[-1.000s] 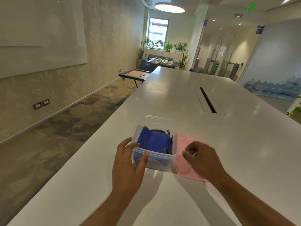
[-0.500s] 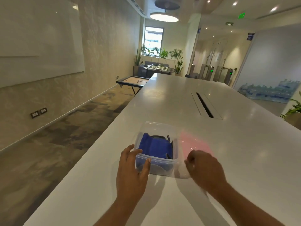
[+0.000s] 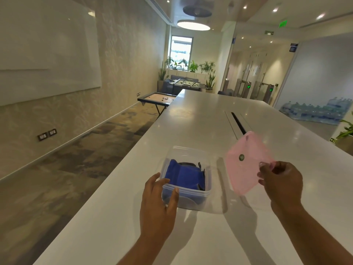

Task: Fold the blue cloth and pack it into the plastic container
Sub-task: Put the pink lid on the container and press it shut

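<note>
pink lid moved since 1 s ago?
Yes. The pink lid has come up off the table, held tilted in the right hand beside the container.

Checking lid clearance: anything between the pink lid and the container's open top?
Nothing visible. The pink lid, pinched in the right hand, is off to the container's right; blue cloth sits below the rim; left hand grips the near-left corner.

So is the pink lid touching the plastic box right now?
Apart. The head view shows the pink lid held up by the right hand, with bare white table between it and the plastic container.
</note>
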